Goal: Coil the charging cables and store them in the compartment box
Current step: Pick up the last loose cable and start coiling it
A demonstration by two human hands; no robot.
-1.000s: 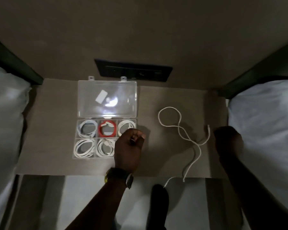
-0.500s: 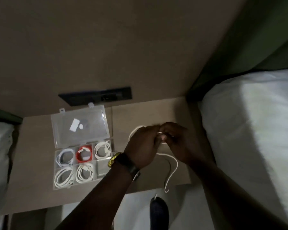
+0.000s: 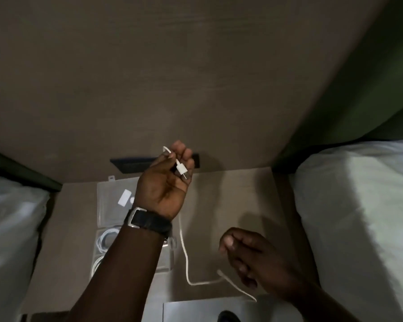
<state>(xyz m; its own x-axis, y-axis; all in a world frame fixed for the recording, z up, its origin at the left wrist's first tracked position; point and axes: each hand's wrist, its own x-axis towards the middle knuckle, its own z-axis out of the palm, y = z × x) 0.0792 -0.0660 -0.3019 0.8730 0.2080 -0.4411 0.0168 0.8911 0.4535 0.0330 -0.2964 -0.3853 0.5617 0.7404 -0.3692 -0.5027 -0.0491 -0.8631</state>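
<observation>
My left hand (image 3: 166, 182) is raised above the table, shut on the plug end of a white charging cable (image 3: 184, 252). The cable hangs down behind my wrist and trails across the table towards my right hand (image 3: 249, 254). My right hand hovers low at the right with fingers curled; whether it touches the cable I cannot tell. The clear compartment box (image 3: 113, 205) lies open under my left forearm. Coiled white cables (image 3: 105, 240) show in its left compartments; the other compartments are hidden by my arm.
The brown table (image 3: 242, 201) stands between two white-sheeted beds, one at the left (image 3: 7, 240) and one at the right (image 3: 358, 228). A dark socket panel (image 3: 126, 165) sits on the wall behind the box. A dark shoe tip (image 3: 227, 316) shows below the table's front edge.
My left hand has lifted up and left with the cable's plug end. My right hand has dropped away towards the table's front. The camera has moved closer.
</observation>
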